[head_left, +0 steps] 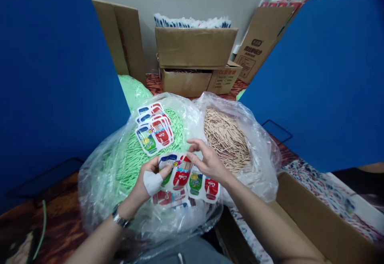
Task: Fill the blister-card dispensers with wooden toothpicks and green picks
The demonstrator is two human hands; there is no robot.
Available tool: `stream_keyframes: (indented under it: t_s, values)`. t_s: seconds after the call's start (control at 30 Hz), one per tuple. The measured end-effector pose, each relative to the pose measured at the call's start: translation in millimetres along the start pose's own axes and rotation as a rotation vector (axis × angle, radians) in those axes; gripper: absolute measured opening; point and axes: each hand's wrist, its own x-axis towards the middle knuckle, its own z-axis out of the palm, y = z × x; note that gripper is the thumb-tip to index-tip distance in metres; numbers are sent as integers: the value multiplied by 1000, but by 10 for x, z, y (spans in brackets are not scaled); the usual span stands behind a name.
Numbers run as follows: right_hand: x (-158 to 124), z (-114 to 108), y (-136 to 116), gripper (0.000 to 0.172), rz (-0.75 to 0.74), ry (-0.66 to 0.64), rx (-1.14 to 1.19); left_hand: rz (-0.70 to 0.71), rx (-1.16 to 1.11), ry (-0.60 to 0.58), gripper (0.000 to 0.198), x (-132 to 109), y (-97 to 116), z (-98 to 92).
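Over the bags, my left hand (150, 176), with a white wrap around the base of its thumb, grips a small printed packet (180, 176) with Cola and green can pictures. My right hand (207, 160) is at the packet's upper right corner, its thumb touching or very near the edge; its curled fingers stand apart from the thumb. Below lie another printed packet (211, 190) and a partly covered one (169, 197). A fanned stack of similar packets (154, 130) rests on green thin sticks (132, 160) in a clear plastic bag (102, 176).
Brown sticks (226, 140) fill a second clear bag (265, 152) on the right. Blue panels (57, 76) flank both sides. Cardboard boxes (195, 48) stand at the back, the upper one full of packets. An open carton (318, 212) sits at lower right.
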Motion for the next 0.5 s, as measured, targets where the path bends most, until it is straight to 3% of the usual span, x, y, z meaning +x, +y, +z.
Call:
stream_keyframes:
  t_s: [0.17, 0.27, 0.37, 0.5]
  values:
    - [399, 225, -118, 28, -318, -75, -185, 142, 256, 64, 26, 17, 138, -178]
    - [542, 402, -180, 42, -405, -23, -299, 172, 415, -25, 19, 4, 293, -357]
    - [636, 500, -258, 44, -472, -18, -346, 186, 539, -76, 23, -22, 390, -519]
    - [693, 501, -337, 25, -537, -39, -301, 246, 576, 128, 34, -38, 343, -633]
